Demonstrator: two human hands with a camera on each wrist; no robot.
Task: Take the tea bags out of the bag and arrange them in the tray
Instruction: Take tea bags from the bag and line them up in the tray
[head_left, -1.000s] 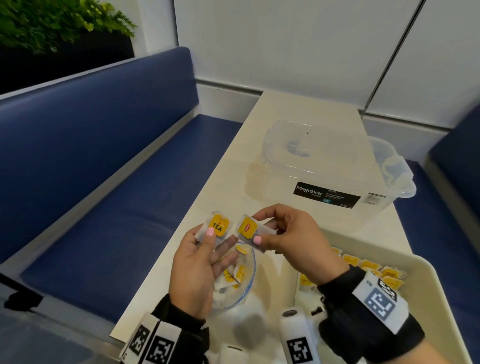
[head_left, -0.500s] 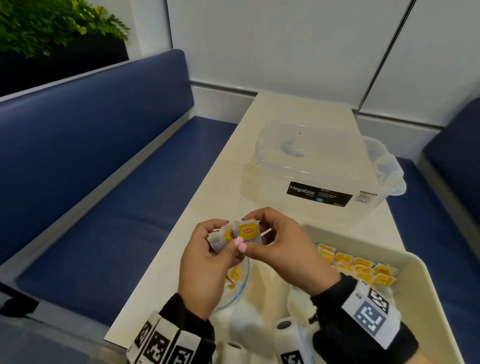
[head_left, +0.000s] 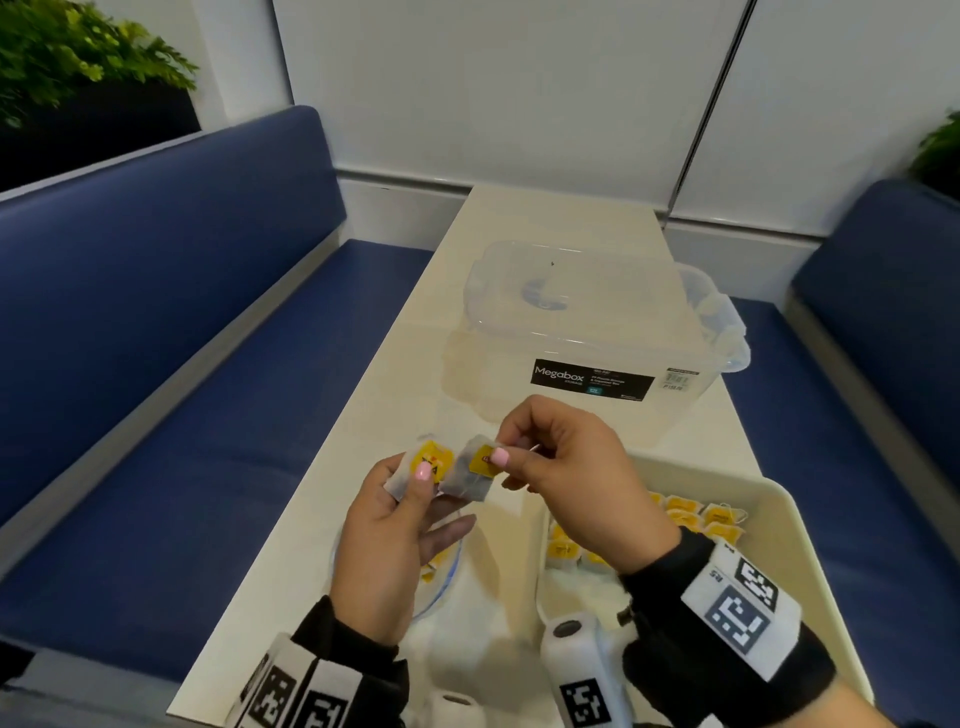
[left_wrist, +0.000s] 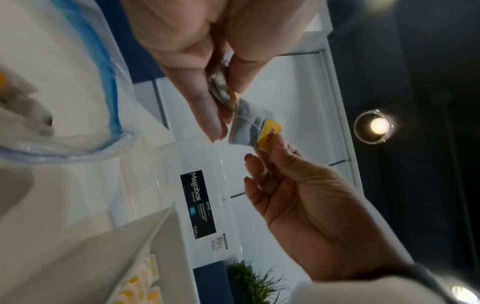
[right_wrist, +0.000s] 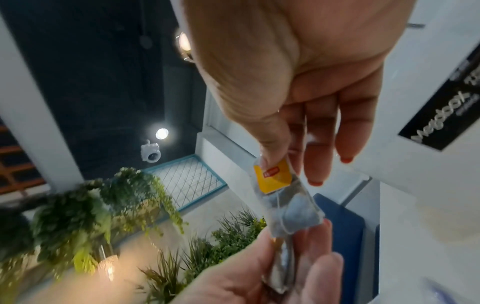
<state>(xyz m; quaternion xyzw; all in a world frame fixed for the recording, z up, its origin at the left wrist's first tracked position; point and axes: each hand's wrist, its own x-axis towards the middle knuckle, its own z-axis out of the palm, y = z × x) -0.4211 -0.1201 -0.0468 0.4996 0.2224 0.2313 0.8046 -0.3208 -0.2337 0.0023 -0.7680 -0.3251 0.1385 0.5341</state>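
My left hand (head_left: 395, 525) pinches a tea bag with a yellow tag (head_left: 427, 464) between thumb and fingers. Just to its right, my right hand (head_left: 566, 478) pinches a second tea bag (head_left: 475, 470) by its yellow tag; the same bag shows in the wrist views (left_wrist: 253, 126) (right_wrist: 283, 197). Both bags hang above the table, close side by side. Under my left hand lies the clear zip bag (head_left: 447, 577) with more tea bags inside. The cream tray (head_left: 779, 519) at the right holds several yellow-tagged tea bags (head_left: 696, 517) in rows.
A clear Megabox storage box (head_left: 587, 338) with its lid on stands behind my hands on the narrow cream table (head_left: 550, 218). Blue bench seats (head_left: 208, 415) run along both sides. A plant (head_left: 78, 57) sits at the far left.
The two tea bags were pressed together between both hands half a second ago; now they are pulled apart, one in each hand. The head view has tilted down slightly.
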